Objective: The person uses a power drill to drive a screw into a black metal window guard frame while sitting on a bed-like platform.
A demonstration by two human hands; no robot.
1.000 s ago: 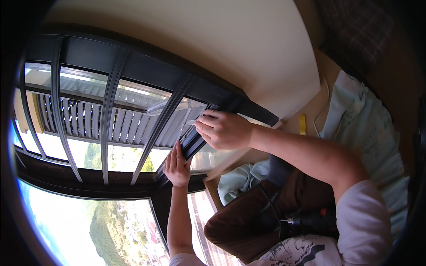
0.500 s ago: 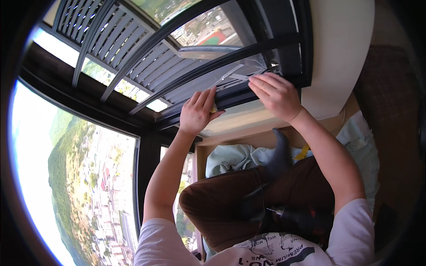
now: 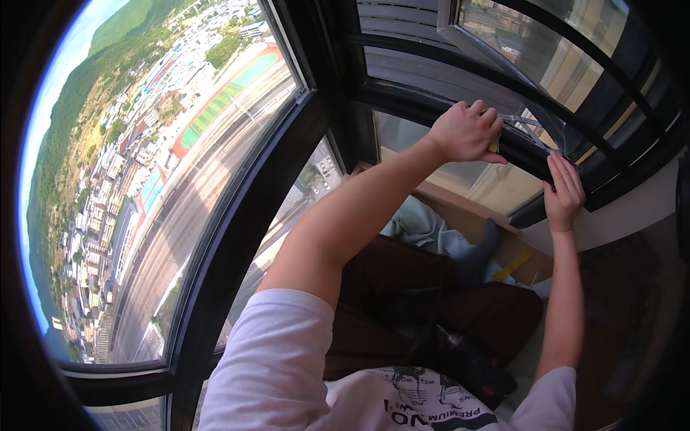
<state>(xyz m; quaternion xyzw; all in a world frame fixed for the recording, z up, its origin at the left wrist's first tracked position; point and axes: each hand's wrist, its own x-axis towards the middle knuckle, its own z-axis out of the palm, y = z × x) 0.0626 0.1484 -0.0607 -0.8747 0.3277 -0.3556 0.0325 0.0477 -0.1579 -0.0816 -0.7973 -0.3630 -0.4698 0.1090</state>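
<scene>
My left hand (image 3: 467, 133) is closed at the dark window frame (image 3: 424, 108), with a small yellow bit of something showing beneath its fingers; most of that thing is hidden by the hand. Farther right along the same frame, my right hand (image 3: 564, 192) lays its fingers outstretched against the edge, thumb apart below. Between the two hands, a slim metal stay arm (image 3: 521, 121) runs from the frame toward the tilted-out window sash (image 3: 449, 25).
Dark bars (image 3: 575, 115) cross the window opening. A dark power drill (image 3: 471, 363) lies at my lap. Pale blue-green cloth (image 3: 424, 224) and a yellow strip (image 3: 512, 266) lie near my grey-socked foot (image 3: 483, 244). A large window pane (image 3: 187, 194) stands at the left.
The view has swung left, so hands and frame appear farther right. My left hand stays at the frame; my right hand's fingers now point up along the frame's edge instead of reaching toward the stay.
</scene>
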